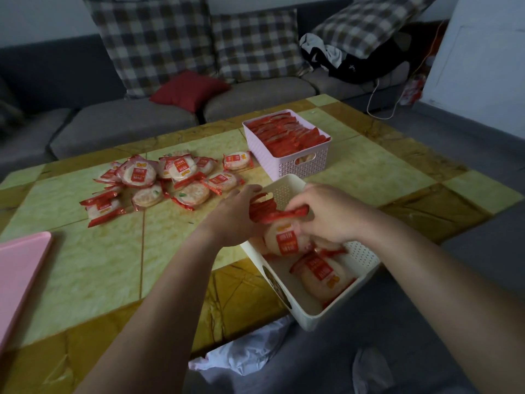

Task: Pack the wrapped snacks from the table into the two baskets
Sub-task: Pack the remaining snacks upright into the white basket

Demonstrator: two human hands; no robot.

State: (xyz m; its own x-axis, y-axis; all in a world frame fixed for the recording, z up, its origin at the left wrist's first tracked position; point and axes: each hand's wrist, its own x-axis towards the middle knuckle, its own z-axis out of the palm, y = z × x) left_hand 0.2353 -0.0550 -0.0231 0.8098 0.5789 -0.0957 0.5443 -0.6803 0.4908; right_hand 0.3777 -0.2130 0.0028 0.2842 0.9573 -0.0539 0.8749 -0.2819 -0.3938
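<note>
Filling step: right hand [326, 214] is pinching a wrapped snack [284, 240] into the cream basket [308, 318]; left hand [235, 214], fingers straight, is bracing it. Next move is likely calling for the pile [139, 173] at ten o'clock.

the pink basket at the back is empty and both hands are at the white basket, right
Not quite: the head view shows the pink basket packed full of wrapped snacks, not empty. The left hand and the right hand, which pinches a snack, are indeed at the white basket.
</note>
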